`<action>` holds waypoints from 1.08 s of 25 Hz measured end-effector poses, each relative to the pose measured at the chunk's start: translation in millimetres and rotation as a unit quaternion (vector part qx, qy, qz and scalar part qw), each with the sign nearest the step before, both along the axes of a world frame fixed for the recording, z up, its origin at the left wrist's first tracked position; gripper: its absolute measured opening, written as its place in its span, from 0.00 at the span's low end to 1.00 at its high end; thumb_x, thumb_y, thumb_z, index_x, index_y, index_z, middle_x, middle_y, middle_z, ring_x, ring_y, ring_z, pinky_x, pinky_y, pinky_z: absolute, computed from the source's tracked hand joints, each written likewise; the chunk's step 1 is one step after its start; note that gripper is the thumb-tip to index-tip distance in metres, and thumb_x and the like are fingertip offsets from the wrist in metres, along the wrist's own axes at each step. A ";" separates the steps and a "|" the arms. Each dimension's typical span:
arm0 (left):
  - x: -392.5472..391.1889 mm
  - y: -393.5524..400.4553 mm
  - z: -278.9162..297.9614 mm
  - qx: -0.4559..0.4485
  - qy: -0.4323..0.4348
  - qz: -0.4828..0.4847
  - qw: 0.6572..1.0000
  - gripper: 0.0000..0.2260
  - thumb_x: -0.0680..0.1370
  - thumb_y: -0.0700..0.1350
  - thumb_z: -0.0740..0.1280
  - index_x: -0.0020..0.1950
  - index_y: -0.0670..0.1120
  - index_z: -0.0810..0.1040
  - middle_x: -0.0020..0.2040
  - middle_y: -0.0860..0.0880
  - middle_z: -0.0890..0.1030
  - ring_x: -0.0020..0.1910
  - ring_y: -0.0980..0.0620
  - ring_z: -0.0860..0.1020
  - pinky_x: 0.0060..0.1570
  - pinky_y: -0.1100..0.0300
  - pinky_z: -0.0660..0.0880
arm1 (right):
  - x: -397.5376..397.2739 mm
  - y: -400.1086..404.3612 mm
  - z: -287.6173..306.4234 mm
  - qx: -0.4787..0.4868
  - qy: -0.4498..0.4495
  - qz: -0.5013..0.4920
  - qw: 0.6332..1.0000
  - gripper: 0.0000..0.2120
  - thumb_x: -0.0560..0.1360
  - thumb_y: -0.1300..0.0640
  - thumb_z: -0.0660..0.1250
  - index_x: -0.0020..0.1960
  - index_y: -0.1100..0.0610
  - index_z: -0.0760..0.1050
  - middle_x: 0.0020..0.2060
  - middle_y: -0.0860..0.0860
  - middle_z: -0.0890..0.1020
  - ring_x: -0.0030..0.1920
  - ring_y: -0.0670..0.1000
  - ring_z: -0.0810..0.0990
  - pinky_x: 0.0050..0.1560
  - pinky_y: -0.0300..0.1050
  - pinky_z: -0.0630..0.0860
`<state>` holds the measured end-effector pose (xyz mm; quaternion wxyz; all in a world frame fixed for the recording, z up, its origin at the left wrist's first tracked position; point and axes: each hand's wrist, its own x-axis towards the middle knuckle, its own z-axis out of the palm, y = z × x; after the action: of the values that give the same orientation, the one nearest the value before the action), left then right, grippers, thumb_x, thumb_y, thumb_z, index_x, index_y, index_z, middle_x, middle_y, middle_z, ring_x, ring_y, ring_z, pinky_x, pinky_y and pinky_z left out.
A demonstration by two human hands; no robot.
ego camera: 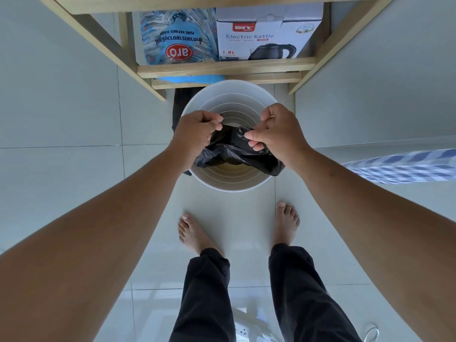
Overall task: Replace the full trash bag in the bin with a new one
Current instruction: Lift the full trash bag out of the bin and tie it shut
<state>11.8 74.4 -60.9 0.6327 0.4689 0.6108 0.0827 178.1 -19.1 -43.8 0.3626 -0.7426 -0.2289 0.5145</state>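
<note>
Both hands [197, 130] [276, 130] pinch the new bag [234, 154] in curled fingers [254, 137] over the bin [232, 95] beneath — unlined yet, mouth unopened — old bag apparently out.

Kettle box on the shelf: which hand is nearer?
Right. The right hand grips the black bag almost directly below the kettle box; the left hand grips it further left, under the sugar pack.

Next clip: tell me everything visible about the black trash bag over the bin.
The black thin plastic trash bag is glossy and crumpled, not yet spread open. It hangs over the mouth of the round white ribbed bin, with one corner draped over the rim on the right. The left hand and the right hand each pinch its upper edge. No contents are visible.
</note>
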 end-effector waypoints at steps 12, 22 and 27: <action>4.8 -8.0 -2.2 0.071 0.030 -0.147 0.986 0.07 0.79 0.44 0.66 0.44 0.45 0.81 0.39 0.51 0.82 0.37 0.52 0.76 0.41 0.59 0.71 | -3.4 6.4 -9.9 0.018 0.103 -0.057 0.993 0.14 0.70 0.69 0.74 0.44 0.61 0.69 0.32 0.61 0.81 0.31 0.58 0.82 0.28 0.44 0.78; 11.2 -12.4 7.2 -0.052 -0.076 -0.102 0.991 0.15 0.83 0.35 0.53 0.38 0.44 0.67 0.34 0.43 0.71 0.19 0.62 0.69 0.21 0.70 0.62 | -6.8 14.5 -23.9 -0.055 0.185 -0.015 0.981 0.07 0.75 0.63 0.70 0.53 0.60 0.82 0.37 0.55 0.84 0.31 0.52 0.80 0.25 0.39 0.72; 7.1 -10.4 5.2 -0.078 -0.067 -0.084 0.991 0.16 0.84 0.37 0.53 0.37 0.45 0.67 0.32 0.43 0.69 0.19 0.57 0.65 0.23 0.65 0.57 | -6.2 12.5 -23.2 -0.055 0.210 -0.023 0.976 0.09 0.75 0.63 0.71 0.54 0.65 0.80 0.43 0.61 0.84 0.42 0.55 0.84 0.42 0.46 0.84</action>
<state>18.9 64.1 -55.8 0.7116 0.4614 0.5296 0.0127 171.9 -6.6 -66.9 0.3734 -0.6418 -0.1019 0.6620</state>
